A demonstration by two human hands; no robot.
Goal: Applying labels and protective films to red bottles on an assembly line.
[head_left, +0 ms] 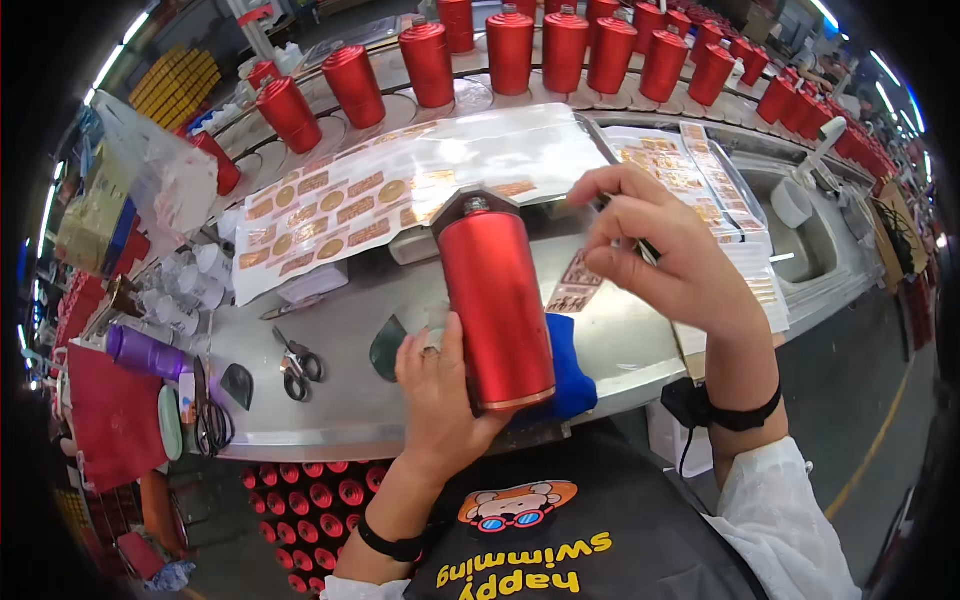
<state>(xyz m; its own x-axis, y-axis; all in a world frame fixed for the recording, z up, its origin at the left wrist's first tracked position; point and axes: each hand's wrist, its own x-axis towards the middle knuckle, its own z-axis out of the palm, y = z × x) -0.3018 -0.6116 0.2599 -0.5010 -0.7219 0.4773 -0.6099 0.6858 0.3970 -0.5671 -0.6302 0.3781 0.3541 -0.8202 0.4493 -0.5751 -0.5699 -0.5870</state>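
Observation:
A shiny red bottle (495, 305) with a bare threaded neck lies tilted in front of me, its neck pointing away. My left hand (440, 395) is wrapped round its lower left side. Just right of the bottle, my right hand (660, 245) pinches a small clear label (577, 283) with reddish-brown print, which hangs beside the bottle, seemingly apart from it. A thin dark tool also shows between those fingers; its kind is unclear. Behind the bottle's neck stands a dark angular holder (447, 212). Under its lower right side lies a blue cloth (572, 370).
A label sheet (335, 215) covers the far left of the metal table, with more sheets (660, 165) at right. Scissors (297, 365), dark scissors (210, 415) and a purple bottle (145, 350) lie left. Red bottles (430, 65) line a conveyor behind; a sink (800, 235) is right.

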